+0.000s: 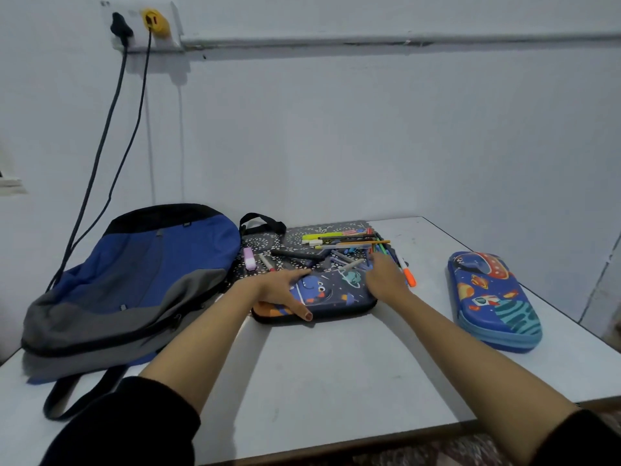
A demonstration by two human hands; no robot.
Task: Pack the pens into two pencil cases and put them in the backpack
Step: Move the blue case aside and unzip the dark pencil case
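A white table [336, 381] is set against a pale wall. A blue, grey and black backpack [134, 280] is laid flat on the table's left part, with its top towards the wall and one strap hanging over the near edge. Two dark cables [111, 136] are seen running down the wall from a socket to behind the backpack.

A black mat with a white pattern [265, 242] is spread at the far middle of the table, just beside the backpack. A dark pencil case with a space print [336, 294] is laid closed on the mat's near edge. A blue pencil case with a rocket print [494, 297] is placed closed on the bare table, well apart to the right.

The left hand [282, 290] is rested on the left end of the dark pencil case. Its fingers [299, 274] are held nearly straight and close together along the far edge of the lid, while the thumb [304, 312] is spread wide down to the near edge.

The right hand [386, 277] is laid over the right end of the same case, stretched towards the pens. Its fingertips are hidden by the back of the hand, so it cannot be told whether anything is pinched.

A loose heap of pens [346, 242] is scattered on the mat beyond the case. A white marker with an orange cap [406, 272] is seen just right of the right hand. A black marker [295, 254], a small purple highlighter [249, 258] and a short red-tipped pen [267, 262] are left nearer the backpack.
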